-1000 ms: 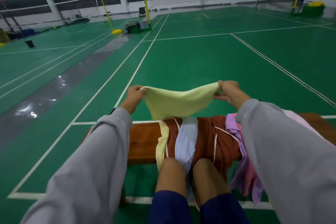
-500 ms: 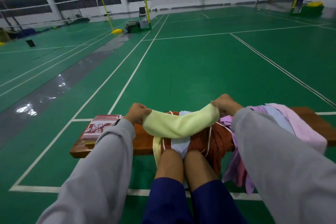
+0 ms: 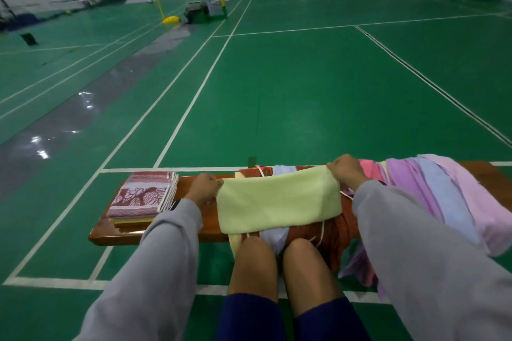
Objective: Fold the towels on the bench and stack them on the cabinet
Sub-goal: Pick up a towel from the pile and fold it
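left grip (image 3: 203, 188) and right grip (image 3: 345, 170) each pinch an end of yellow towel (image 3: 277, 203), doubled over on counter (image 3: 191, 184) | folded stack (image 3: 144, 196) at left end | loose pile (image 3: 443, 196) at right, unfolded | cabinet unseen, most work left

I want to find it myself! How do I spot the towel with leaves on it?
Find the long wooden bench on the green court floor. At its left end, apart from the loose towel heap, lies the leaf towel. It alone is neatly folded, dark red and white, patterned.
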